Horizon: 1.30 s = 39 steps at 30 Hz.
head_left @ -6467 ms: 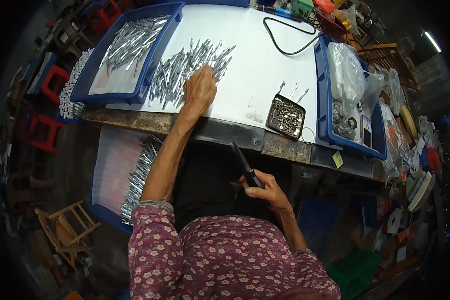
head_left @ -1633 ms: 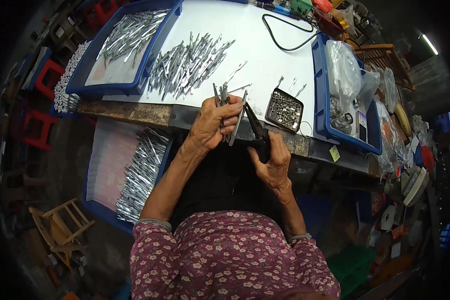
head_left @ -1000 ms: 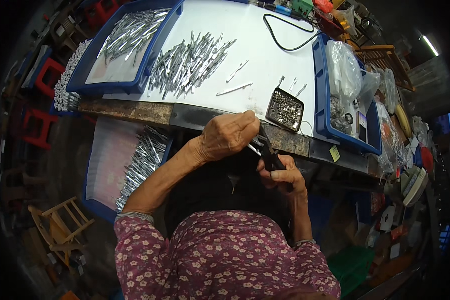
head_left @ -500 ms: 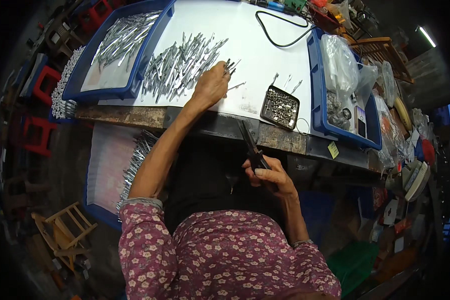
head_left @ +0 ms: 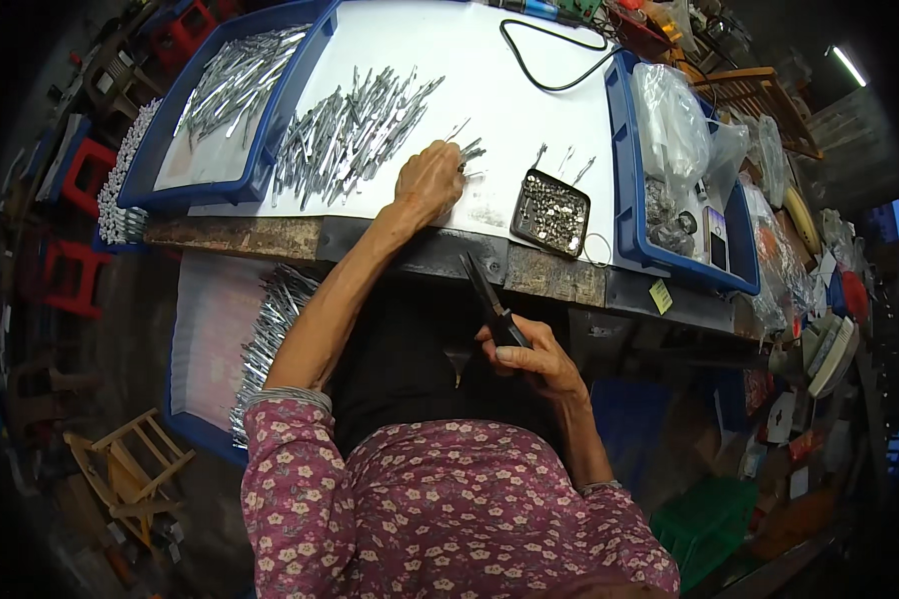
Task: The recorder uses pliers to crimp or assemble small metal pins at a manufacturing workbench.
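My left hand (head_left: 433, 178) is closed over the white table top, with a few thin metal pieces (head_left: 471, 150) sticking out past its fingers. To its left lies a loose heap of thin silvery metal pieces (head_left: 345, 140). My right hand (head_left: 539, 354), in front of the table edge, is wrapped round a dark tool (head_left: 484, 288) like long-nosed pliers, its tip pointing up toward the edge. Right of my left hand, a small black tray (head_left: 520, 222) holds many tiny metal parts. Several slim pieces (head_left: 567, 160) lie just behind it.
A blue bin (head_left: 260, 172) of metal pieces stands at the left. Another blue bin (head_left: 621, 150) at the right holds plastic bags. A black cable (head_left: 514, 55) curls across the far side. Below the table, at left, a blue-rimmed tray (head_left: 195, 424) holds more pieces.
My left hand has moved slightly down and right of the heap, closer to the table edge. My right hand stays in front of the table edge, still holding the tool.
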Motion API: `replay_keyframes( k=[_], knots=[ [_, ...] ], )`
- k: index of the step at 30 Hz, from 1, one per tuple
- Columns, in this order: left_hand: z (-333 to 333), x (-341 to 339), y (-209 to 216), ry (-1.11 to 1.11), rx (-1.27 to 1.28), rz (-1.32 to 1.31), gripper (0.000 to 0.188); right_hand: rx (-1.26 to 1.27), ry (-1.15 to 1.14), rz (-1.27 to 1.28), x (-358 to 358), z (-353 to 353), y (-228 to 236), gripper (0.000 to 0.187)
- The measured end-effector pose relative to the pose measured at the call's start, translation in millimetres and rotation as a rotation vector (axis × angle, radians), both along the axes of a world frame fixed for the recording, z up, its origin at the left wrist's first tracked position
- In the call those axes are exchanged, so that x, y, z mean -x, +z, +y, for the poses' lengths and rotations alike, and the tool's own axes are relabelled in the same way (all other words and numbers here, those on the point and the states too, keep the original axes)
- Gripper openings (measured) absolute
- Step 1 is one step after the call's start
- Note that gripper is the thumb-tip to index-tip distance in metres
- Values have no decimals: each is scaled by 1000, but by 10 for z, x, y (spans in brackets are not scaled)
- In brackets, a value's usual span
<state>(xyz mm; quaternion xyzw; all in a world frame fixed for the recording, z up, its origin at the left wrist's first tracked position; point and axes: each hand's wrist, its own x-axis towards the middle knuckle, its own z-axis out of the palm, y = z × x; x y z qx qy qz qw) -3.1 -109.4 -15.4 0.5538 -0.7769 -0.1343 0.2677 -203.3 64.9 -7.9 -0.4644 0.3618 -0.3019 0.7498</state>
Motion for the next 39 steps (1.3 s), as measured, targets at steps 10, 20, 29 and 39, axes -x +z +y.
replay_keyframes(
  k=[10,20,29,39],
  knots=[
    [396,-139,254,-96,-69,702,16,232,-166,281,-79,23,347,41],
    [1062,-78,331,-106,-408,1158,11,670,-419,627,-246,-85,594,31],
    [1120,-47,216,-171,-322,1187,9,1147,-406,822,-359,-385,592,34],
    [1152,-82,186,-184,-339,1201,9,1057,-653,667,-485,-218,893,30]
  ],
)
